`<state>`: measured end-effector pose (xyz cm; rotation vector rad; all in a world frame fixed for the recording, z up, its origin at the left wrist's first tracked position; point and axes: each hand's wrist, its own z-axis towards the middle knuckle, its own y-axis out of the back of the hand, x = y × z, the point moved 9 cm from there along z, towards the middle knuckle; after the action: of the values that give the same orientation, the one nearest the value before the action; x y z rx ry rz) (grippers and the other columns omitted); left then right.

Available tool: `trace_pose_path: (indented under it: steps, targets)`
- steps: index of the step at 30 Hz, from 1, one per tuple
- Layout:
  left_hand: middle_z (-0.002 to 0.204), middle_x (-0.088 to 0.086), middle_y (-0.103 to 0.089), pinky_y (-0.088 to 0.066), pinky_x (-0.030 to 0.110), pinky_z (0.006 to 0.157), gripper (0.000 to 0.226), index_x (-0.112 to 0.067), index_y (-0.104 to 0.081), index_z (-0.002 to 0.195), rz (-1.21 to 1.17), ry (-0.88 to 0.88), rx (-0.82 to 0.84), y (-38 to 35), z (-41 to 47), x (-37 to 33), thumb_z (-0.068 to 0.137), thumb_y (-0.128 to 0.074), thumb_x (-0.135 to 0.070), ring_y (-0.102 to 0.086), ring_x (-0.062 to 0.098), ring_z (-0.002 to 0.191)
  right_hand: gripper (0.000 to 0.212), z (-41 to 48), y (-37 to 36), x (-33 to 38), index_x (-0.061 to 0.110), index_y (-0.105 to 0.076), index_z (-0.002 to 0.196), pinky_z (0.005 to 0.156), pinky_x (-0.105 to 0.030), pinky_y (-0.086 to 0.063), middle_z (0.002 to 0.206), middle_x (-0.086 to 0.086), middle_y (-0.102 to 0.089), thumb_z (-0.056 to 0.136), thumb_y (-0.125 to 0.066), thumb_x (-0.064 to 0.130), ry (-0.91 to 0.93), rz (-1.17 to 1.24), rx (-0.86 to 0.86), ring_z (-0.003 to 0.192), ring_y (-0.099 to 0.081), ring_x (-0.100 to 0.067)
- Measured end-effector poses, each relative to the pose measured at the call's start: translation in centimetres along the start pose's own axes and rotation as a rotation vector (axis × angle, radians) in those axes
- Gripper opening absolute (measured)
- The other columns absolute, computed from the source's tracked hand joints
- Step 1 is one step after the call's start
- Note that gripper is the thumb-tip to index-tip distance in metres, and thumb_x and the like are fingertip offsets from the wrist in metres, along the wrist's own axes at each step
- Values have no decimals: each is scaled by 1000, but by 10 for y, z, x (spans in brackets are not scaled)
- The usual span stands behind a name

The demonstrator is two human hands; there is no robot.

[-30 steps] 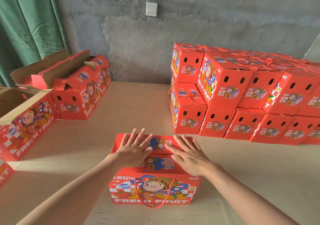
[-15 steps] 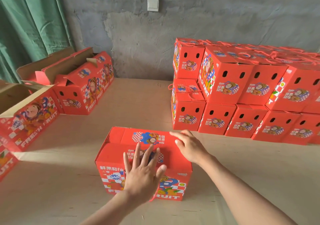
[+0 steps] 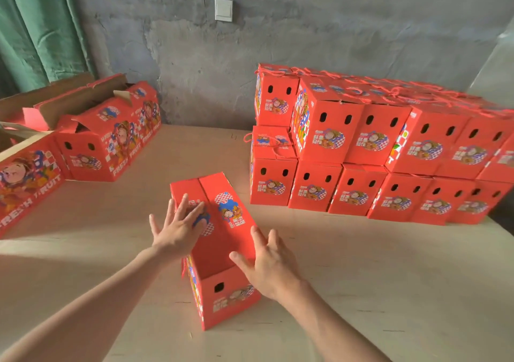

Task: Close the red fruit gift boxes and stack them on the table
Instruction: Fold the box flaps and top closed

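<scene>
The red gift box in work [image 3: 219,250] stands on the counter [image 3: 361,278], centre-front, one short end toward the person. Its top flaps lie down and meet along the middle.

The left hand [image 3: 178,231] presses flat on the left top flap. The right hand [image 3: 269,267] is at the near right edge of the top; contact appears likely but cannot be confirmed. Each grip is wide, fingers straight and spread, holding nothing.

Status: this box appears closed but not stacked. To the right, well apart, the stack of closed boxes [image 3: 375,153] stands in two tiers against the wall. At the left, the open boxes [image 3: 105,139] remain with flaps raised.

Remaining: move this box to the stack, then close and stack the open boxes.
</scene>
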<state>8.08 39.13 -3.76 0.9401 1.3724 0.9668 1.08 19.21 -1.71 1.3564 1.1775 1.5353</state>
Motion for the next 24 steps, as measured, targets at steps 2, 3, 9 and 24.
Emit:
trace_pose_path:
  steps: [2,3,9,24]
  targets:
    - [158,-14,14,10,61,110,49,-48,-12,147,44,-31,22,2,2,-2,99,-21,-52,17,18,145,87,-7,-3,2,16,-12,151,101,-38,-33,131,-16,-33,87,-32,71,-11,-4,36,122,-37,-32]
    - [158,-15,13,11,62,109,49,-48,-10,147,68,-42,30,3,2,-3,99,-19,-52,17,18,145,88,-10,-4,3,14,-10,151,102,-39,-32,132,-16,-32,87,-32,71,-18,-6,48,122,-36,-32]
    - [160,-9,6,16,60,108,53,-35,-4,151,231,-63,-29,12,-6,-16,100,-11,-48,17,19,145,110,-13,-3,10,9,-5,151,102,-43,-31,142,-21,-29,67,-2,80,-47,-72,111,126,-35,-34]
    - [159,-10,6,13,52,113,55,-25,-7,152,100,-96,-16,-13,-57,-57,101,-16,-44,13,11,146,64,-1,-10,25,34,-7,151,116,-28,3,159,8,10,95,-20,61,356,-77,-16,145,16,-13]
